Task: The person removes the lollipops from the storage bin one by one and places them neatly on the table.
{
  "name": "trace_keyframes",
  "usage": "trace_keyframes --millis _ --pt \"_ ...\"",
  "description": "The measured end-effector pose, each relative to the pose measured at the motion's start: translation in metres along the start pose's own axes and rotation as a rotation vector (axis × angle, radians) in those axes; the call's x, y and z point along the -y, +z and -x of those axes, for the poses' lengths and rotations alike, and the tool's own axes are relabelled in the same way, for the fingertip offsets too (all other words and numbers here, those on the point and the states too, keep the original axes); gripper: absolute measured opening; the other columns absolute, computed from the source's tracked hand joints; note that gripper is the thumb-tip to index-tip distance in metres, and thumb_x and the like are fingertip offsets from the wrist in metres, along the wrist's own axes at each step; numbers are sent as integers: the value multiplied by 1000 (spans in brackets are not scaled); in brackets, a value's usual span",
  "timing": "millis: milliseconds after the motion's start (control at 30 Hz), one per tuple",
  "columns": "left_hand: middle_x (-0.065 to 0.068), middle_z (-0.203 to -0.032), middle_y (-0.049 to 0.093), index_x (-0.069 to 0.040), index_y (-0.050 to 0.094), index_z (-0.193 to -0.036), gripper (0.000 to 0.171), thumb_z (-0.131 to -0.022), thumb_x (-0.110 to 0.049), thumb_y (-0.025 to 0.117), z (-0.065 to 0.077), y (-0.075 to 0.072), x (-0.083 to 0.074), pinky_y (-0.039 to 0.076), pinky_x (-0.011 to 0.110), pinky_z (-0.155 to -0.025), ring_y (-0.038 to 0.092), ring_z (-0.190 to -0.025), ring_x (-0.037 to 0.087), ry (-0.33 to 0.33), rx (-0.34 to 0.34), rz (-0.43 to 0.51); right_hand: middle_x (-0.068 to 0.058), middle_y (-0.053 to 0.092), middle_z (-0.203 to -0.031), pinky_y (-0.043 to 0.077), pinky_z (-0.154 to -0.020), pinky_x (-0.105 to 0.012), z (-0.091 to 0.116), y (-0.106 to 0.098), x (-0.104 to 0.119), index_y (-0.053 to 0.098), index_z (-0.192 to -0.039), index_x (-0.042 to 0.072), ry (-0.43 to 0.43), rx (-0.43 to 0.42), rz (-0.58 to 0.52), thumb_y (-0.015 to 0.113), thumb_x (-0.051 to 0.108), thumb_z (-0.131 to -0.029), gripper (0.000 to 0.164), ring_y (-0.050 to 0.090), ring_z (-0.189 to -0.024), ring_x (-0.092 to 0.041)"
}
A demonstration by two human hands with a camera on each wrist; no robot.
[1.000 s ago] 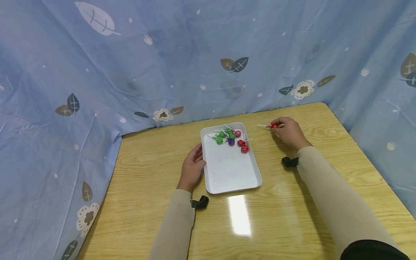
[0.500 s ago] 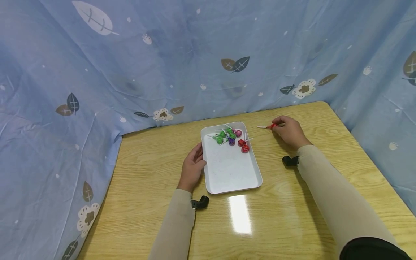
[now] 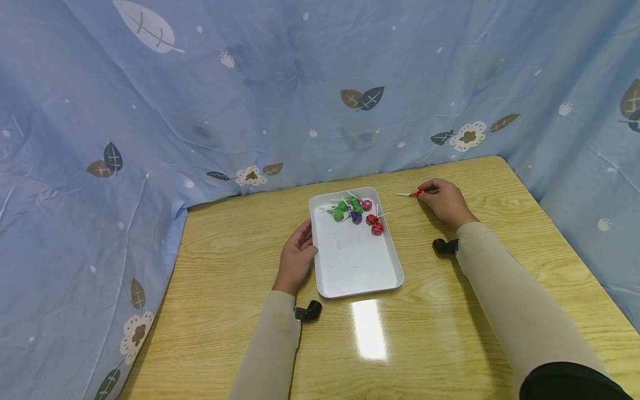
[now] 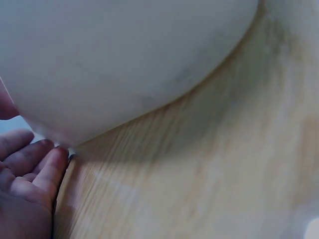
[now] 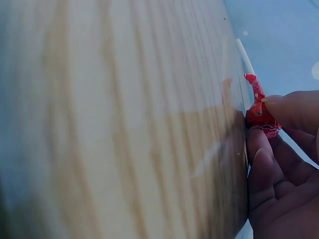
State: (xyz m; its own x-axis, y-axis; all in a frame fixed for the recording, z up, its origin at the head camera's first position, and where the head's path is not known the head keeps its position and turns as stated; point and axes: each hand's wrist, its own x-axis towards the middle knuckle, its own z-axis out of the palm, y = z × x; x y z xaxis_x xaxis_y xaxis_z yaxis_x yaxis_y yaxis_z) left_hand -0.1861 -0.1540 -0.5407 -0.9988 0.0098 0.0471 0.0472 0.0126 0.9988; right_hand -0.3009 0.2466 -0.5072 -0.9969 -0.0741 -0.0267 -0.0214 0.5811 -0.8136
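Note:
My left hand point(image 3: 295, 260) holds the left side of a white rectangular tray point(image 3: 357, 272). Its thumb lies at the rim, and the fingers touch the outer wall in the left wrist view. At the tray's far end lie several wrapped lollipops: green ones point(image 3: 338, 216), a purple one point(image 3: 356, 218), a pink one point(image 3: 367, 205) and two red ones point(image 3: 377, 229). Right of the tray, my right hand point(image 3: 446, 205) pinches another red lollipop point(image 5: 261, 117) by its head between thumb and fingers, close to the tabletop. Its white stick points left, toward the tray.
The wooden table point(image 3: 230, 266) carries the tray and both forearms. A blue patterned curtain point(image 3: 280, 111) hangs along its back and sides. A bright light reflection shows on the wood in front of the tray.
Almost nothing differs. The stick of the lollipop in my right hand has tilted slightly, while the left hand and the tray stay in place.

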Motion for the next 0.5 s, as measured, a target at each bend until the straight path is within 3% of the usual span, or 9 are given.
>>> trace_keyframes --millis 300,500 --pt "16 -160 53 -2 44 -165 75 -92 10 55 0 0 1 47 39 -116 54 -144 29 8 3 10 -26 63 -133 49 -102 -55 0 1 -4 66 -140 -5 11 -20 -48 64 12 -111 33 59 -121 -42" --pt "17 -160 52 -2 45 -165 74 -92 11 55 0 0 1 46 41 -117 54 -144 30 3 4 13 -25 63 -133 49 -99 -48 -2 1 -7 66 -139 -4 -1 -13 -65 66 12 -110 33 59 -120 -39"
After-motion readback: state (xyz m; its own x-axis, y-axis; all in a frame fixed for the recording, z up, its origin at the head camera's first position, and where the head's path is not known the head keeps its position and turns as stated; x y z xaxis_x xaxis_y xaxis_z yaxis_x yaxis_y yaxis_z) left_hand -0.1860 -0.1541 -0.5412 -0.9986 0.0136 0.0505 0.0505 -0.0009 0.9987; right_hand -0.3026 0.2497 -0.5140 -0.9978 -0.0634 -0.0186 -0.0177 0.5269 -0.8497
